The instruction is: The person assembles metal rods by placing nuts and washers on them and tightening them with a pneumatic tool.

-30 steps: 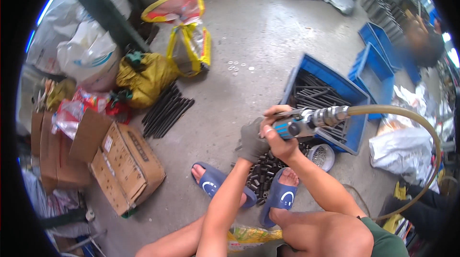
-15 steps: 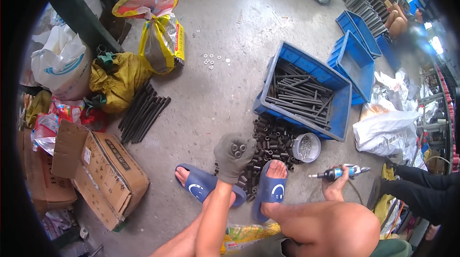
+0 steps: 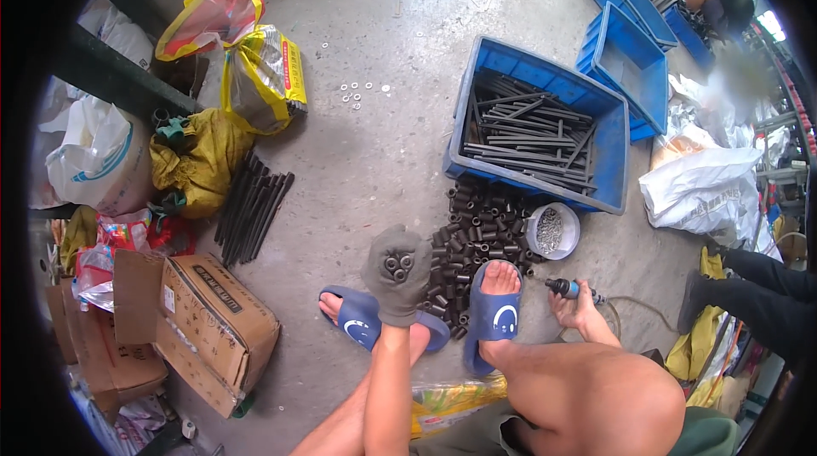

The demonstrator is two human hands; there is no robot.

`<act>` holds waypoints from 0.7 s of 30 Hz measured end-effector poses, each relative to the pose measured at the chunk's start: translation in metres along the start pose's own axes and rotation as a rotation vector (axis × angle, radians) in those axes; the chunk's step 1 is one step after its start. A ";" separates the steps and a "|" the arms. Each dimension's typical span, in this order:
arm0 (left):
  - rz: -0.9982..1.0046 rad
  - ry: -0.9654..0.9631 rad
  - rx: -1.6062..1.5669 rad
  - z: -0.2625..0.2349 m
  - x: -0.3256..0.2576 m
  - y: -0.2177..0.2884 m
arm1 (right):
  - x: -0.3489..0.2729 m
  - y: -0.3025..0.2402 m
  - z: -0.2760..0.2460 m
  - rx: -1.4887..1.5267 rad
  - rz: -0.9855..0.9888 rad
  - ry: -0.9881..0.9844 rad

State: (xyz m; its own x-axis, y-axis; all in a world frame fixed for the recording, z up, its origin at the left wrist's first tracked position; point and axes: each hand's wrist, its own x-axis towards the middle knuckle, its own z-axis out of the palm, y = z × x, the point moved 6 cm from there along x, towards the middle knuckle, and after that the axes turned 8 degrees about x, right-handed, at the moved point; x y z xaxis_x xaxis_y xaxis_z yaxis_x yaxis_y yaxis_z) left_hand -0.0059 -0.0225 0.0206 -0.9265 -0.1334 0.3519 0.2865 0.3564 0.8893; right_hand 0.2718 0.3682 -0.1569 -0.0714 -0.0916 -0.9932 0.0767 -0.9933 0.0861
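Observation:
My left hand (image 3: pixel 393 294), in a grey work glove, is closed around several short black tubes (image 3: pixel 397 262), their open ends facing up. It hovers over my left slipper (image 3: pixel 357 320), just left of a pile of similar black tubes (image 3: pixel 477 239) on the floor. At the right, my bare right hand (image 3: pixel 581 310) grips a black-and-blue power screwdriver (image 3: pixel 568 288) with its dark nose toward the left. A hose (image 3: pixel 638 301) trails from behind the tool. Close above this hand stands a white tub of small metal parts (image 3: pixel 550 231).
A blue crate (image 3: pixel 625 150) of long dark rods stands beyond the pile, with more blue crates (image 3: pixel 655 107) behind. On the left are a bundle of rods (image 3: pixel 251 209), a cardboard box (image 3: pixel 213 320) and sacks (image 3: pixel 200 158). Another person's dark-trousered legs (image 3: pixel 749 294) are at right.
The view has shifted. My right hand has turned the screwdriver, so it looks shorter and its nose sits higher, nearer the tub. My left hand still holds the tubes.

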 end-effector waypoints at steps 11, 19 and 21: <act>-0.529 0.167 -0.335 -0.003 0.007 -0.009 | -0.120 0.181 0.225 -1.225 -0.073 -0.513; -0.361 0.022 -1.023 -0.016 0.013 0.051 | -0.123 0.263 0.313 -0.488 -0.001 -0.710; -0.337 0.057 -1.159 -0.016 0.015 0.045 | -0.149 0.249 0.336 -0.699 -0.254 -0.876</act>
State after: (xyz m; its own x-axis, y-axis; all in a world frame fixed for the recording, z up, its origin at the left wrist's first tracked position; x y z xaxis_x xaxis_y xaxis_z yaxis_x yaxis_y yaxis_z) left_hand -0.0031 -0.0236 0.0710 -0.9931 -0.1107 0.0381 0.1080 -0.7410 0.6627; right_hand -0.0323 0.1114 0.0383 -0.8102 -0.1833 -0.5568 0.4764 -0.7593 -0.4432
